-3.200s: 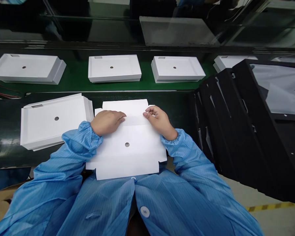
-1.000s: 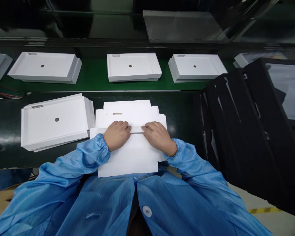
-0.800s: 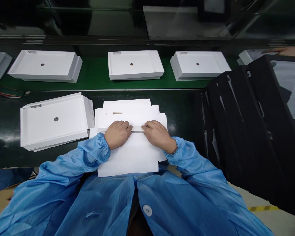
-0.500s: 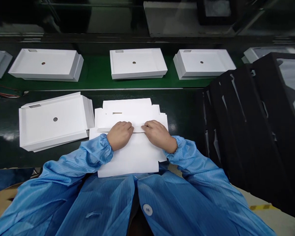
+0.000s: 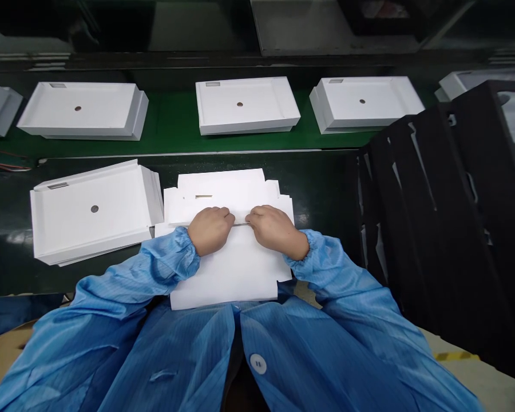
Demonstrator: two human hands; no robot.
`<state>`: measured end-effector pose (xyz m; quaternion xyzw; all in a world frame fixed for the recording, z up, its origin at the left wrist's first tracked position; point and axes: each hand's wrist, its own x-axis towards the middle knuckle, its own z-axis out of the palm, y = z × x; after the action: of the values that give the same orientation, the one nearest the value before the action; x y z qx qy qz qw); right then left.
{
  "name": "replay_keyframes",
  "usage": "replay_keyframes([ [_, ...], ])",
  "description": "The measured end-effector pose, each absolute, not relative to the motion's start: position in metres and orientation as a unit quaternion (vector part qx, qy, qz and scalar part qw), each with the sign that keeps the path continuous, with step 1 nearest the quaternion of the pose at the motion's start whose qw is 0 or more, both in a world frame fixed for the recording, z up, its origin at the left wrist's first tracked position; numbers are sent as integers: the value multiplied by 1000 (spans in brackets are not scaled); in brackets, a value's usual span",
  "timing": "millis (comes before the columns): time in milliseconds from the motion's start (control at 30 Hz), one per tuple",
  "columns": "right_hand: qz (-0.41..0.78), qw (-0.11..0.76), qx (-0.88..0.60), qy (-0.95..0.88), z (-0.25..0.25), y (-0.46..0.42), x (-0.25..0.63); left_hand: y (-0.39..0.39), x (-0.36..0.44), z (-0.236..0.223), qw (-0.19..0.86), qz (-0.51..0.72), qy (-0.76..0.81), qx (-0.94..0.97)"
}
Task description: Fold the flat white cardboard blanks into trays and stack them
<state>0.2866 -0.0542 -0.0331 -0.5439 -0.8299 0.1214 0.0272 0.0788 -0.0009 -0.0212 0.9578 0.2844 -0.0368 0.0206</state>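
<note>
A flat white cardboard box blank with notched edges lies in front of me, its near edge reaching my coat. Across its middle runs a raised fold or edge, and a narrow slot shows in the far part. My left hand is closed at this edge, left of centre, with fingers curled under and thumb side inward. My right hand pinches the same edge a short way to the right. The fingertips of both hands are partly hidden.
Left of the blank is a stack of white trays, each with a round hole. More white trays stand in a row on the green strip behind. Black boxes or panels stand stacked along the right side.
Both hands have moved slightly away from my body, and the raised edge of the cardboard has shifted with them. The whole view has also shifted a little.
</note>
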Motion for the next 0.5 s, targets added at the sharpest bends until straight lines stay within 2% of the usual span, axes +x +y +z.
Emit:
replay_keyframes([
  [333,179,-58,-552,-813,-12,-23,288,25,97,-4,118,-161,335,921],
  [400,197,-45,-563,-801,-13,-20,290,32,101,-1,140,-194,345,908],
  [500,200,23,-572,-795,-19,-27,295,38,101,-2,156,-193,366,897],
])
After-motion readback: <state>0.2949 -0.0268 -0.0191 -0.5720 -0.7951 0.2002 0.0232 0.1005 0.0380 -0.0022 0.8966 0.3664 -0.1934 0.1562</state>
